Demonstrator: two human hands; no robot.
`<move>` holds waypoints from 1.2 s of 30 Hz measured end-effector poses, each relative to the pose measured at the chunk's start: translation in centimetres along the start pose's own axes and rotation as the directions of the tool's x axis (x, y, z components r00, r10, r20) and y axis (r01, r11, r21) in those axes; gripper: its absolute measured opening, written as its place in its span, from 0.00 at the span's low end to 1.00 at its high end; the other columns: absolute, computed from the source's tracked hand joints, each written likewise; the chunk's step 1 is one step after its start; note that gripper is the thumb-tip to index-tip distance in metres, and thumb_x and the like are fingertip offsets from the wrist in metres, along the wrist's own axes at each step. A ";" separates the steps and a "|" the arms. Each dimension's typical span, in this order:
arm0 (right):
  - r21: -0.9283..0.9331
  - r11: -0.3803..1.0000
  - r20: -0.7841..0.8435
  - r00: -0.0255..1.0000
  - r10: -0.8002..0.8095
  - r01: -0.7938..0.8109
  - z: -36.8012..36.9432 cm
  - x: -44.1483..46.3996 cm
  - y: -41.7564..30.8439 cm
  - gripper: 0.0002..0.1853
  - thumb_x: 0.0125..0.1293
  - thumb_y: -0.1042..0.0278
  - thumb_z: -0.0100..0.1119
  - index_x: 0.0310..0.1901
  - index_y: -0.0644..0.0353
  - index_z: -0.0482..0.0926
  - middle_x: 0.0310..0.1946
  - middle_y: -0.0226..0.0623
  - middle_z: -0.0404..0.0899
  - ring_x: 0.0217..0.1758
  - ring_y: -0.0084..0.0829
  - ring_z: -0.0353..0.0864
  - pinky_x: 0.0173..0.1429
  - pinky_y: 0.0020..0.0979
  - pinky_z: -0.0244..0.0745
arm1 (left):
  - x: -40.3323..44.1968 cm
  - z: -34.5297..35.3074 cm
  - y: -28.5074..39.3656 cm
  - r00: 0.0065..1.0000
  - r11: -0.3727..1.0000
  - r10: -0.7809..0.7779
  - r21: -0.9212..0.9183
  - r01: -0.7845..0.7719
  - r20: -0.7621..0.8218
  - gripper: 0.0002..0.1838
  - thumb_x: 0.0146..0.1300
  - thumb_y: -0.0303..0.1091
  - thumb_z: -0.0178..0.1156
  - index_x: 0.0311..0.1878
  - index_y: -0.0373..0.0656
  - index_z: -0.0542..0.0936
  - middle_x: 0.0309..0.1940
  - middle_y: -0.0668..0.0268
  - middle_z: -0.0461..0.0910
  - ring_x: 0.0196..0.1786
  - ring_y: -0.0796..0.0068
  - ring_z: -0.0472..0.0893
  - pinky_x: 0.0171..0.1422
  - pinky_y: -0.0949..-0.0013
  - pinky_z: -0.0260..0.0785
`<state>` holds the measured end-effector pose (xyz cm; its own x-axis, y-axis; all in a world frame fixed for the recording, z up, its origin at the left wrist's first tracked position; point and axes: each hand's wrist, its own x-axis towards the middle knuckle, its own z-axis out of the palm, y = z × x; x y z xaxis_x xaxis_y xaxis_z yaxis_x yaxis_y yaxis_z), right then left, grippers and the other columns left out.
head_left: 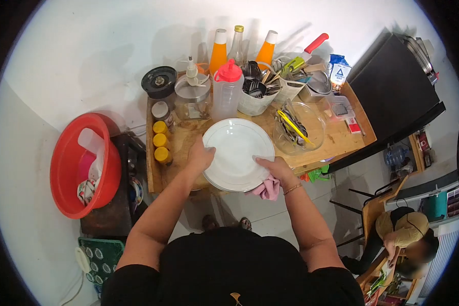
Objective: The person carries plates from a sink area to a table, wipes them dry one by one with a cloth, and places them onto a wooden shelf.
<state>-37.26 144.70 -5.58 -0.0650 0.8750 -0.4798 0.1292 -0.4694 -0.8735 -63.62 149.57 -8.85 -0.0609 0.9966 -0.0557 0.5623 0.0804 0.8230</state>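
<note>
Between my two hands is a white plate (237, 153) with a thin line round its rim; a second rim seems to show below it, so it may be a stack. My left hand (200, 157) grips its left edge, thumb on top and fingers hidden underneath. On the right edge, my right hand (278, 171) has its thumb over the rim. A pink cloth (268, 189) hangs under that hand, against the plate's lower right edge. Just right of the plate, a clear glass bowl (311, 133) holds cutlery and a yellow-handled tool (293, 126).
Along the back of the wooden table (188, 133) stand a red-lidded bottle (226, 97), orange bottles (219, 53) and a cutlery holder (257, 103). Yellow-capped jars (161, 140) line its left edge. A red basin (66, 173) sits at left. Another person (405, 229) sits lower right.
</note>
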 end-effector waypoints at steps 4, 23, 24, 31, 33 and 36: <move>0.133 0.990 0.028 0.998 0.054 -0.057 -0.9 -0.6 -0.5 0.28 0.58 0.55 0.65 0.49 0.74 0.76 0.41 0.44 0.81 0.39 0.31 0.81 0.43 0.29 0.77 | -2.5 -1.3 3.1 0.987 0.990 -0.026 0.129 0.047 -0.158 0.30 0.50 0.39 0.67 0.51 0.31 0.68 0.46 0.43 0.76 0.49 0.46 0.77 0.54 0.54 0.69; -0.035 0.993 0.255 0.959 0.122 -0.117 -8.8 -6.1 2.7 0.13 0.62 0.66 0.60 0.43 0.68 0.78 0.35 0.35 0.80 0.36 0.23 0.77 0.41 0.26 0.74 | -1.3 -4.4 5.6 0.969 0.968 -0.152 0.170 0.186 -0.194 0.24 0.46 0.42 0.69 0.40 0.32 0.78 0.37 0.49 0.81 0.43 0.54 0.81 0.47 0.59 0.72; 0.020 0.993 0.259 0.960 0.105 -0.114 -8.8 -6.3 2.4 0.13 0.64 0.68 0.58 0.44 0.68 0.78 0.36 0.34 0.80 0.37 0.23 0.76 0.42 0.25 0.73 | -1.2 -4.7 5.7 0.967 0.975 -0.200 0.069 0.213 -0.159 0.20 0.49 0.40 0.68 0.39 0.33 0.79 0.36 0.51 0.81 0.42 0.58 0.81 0.46 0.61 0.73; -0.037 0.995 0.300 0.950 -0.082 0.098 -9.0 -6.1 3.4 0.11 0.65 0.67 0.57 0.44 0.67 0.76 0.36 0.32 0.78 0.38 0.20 0.75 0.43 0.23 0.73 | -0.5 -5.3 4.7 0.948 0.792 -0.313 -0.533 0.297 0.064 0.16 0.60 0.28 0.59 0.51 0.35 0.73 0.42 0.58 0.80 0.42 0.67 0.80 0.44 0.63 0.75; -0.109 0.984 0.305 0.947 -0.099 0.138 -9.2 -6.4 3.1 0.10 0.64 0.68 0.58 0.42 0.66 0.77 0.35 0.30 0.78 0.37 0.18 0.74 0.41 0.22 0.71 | -0.6 -5.0 3.9 0.969 0.759 -0.244 -0.615 0.215 0.038 0.20 0.61 0.28 0.58 0.56 0.36 0.68 0.45 0.56 0.78 0.44 0.67 0.80 0.46 0.63 0.75; -0.129 0.984 0.345 0.936 -0.071 0.122 -8.6 -9.1 -1.4 0.08 0.64 0.69 0.59 0.40 0.65 0.78 0.32 0.27 0.77 0.36 0.16 0.72 0.39 0.21 0.70 | -1.2 -4.7 3.4 0.962 0.687 -0.267 -0.687 0.235 0.062 0.19 0.62 0.27 0.57 0.56 0.38 0.69 0.45 0.58 0.78 0.45 0.67 0.79 0.49 0.63 0.74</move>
<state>-28.37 138.43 0.65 -0.4113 0.8114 -0.4153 0.2470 -0.3394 -0.9077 -65.47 148.61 -3.30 -0.1570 0.9382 -0.3083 -0.1944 0.2767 0.9411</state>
